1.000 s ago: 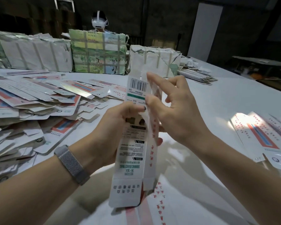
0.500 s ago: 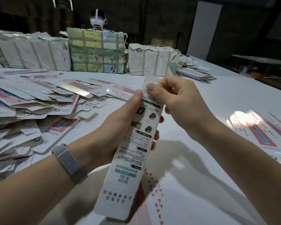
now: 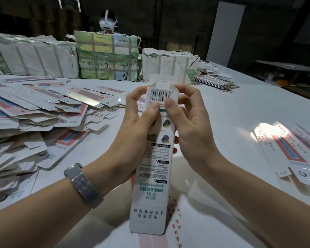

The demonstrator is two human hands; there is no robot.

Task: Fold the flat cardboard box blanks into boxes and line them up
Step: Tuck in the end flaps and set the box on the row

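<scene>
Swung upright since before, the long white printed cardboard box runs away from the person, left hand and right hand both pinching its far barcode end.

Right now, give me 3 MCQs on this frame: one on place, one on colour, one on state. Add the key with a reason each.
1. Where does the loose pile of flat blanks lie?
A. to the person's left on the table
B. on the floor
C. on the wrapped bundles

2. What colour is the band on the left wrist?
A. red
B. grey
C. green

3. How is the box held?
A. lying flat on the table, untouched
B. by the left hand alone
C. by both hands, thumbs by the barcode

Key:
1 A: the pile spreads over the white table on the left of the view.
2 B: the mesh band looks metallic grey.
3 C: the left hand and right hand both grip it, end flaps open at the top.
</scene>
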